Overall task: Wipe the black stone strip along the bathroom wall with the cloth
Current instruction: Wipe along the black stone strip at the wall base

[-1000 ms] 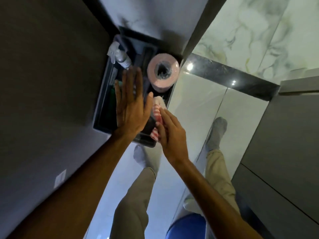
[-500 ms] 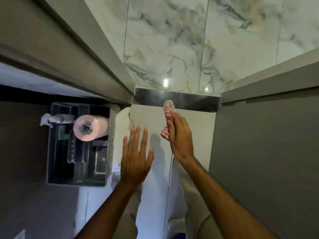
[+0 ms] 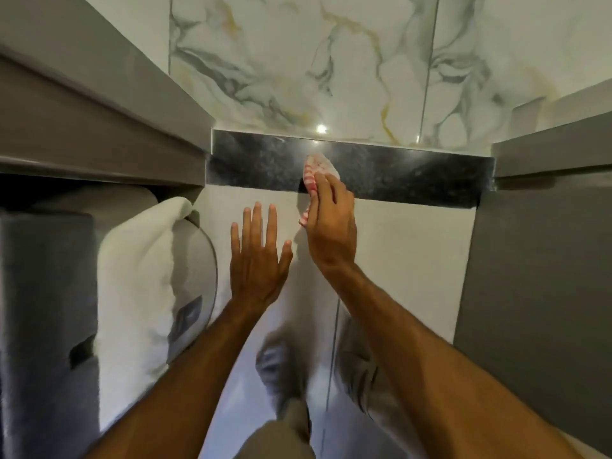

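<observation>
A black speckled stone strip (image 3: 407, 175) runs across the foot of the marble wall, between two grey cabinets. My right hand (image 3: 331, 226) grips a red-and-white striped cloth (image 3: 316, 170), whose top end presses on the strip a little left of its middle. My left hand (image 3: 256, 260) hovers flat over the pale floor below the strip, fingers spread, holding nothing.
A white folded towel (image 3: 139, 276) drapes over a rounded grey object at the left. Grey cabinets stand at the left (image 3: 82, 127) and right (image 3: 536, 260). My feet in grey socks (image 3: 281, 369) stand on the glossy floor tile (image 3: 407, 260). The marble wall (image 3: 331, 61) rises behind the strip.
The view swung away from the grey caddy toward the wall. My right hand carried the cloth up onto the black strip. My left hand came away from the caddy and stays open.
</observation>
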### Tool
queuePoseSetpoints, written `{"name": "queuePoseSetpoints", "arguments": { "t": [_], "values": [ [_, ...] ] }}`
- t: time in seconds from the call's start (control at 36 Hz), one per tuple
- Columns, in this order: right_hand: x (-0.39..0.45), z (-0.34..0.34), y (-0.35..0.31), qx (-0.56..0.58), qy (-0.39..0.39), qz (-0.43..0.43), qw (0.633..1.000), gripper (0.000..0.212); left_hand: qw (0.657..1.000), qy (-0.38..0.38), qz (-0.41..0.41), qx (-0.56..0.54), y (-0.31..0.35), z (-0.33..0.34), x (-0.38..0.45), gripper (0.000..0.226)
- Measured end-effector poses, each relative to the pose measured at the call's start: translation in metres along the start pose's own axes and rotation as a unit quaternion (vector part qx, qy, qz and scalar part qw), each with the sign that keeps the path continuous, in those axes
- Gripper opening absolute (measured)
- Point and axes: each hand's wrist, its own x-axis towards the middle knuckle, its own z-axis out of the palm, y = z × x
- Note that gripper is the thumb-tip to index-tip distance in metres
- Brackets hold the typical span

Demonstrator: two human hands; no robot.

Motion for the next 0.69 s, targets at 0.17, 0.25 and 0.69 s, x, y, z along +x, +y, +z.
{"name": "queuePoseSetpoints", "arguments": {
  "t": [0.17, 0.25, 0.69],
  "values": [
    [0.039, 0.086, 0.031, -0.137, 0.084, -0.186, 0.969, 0.037, 0.999, 0.022, -0.026, 0.04, -0.042, 0.089, 0.035, 0.078],
    [0.056, 0.109, 0.049, -0.2, 0.068, -0.229, 0.95, 0.04, 0.997, 0.053, -0.045, 0.042, -0.056, 0.114, 0.047, 0.074],
    [0.118, 0.161, 0.058, -0.299, -0.059, -0.405, 0.862, 0.067, 0.984, 0.17, -0.042, 0.008, -0.068, 0.163, 0.053, 0.067]
  ]
}}
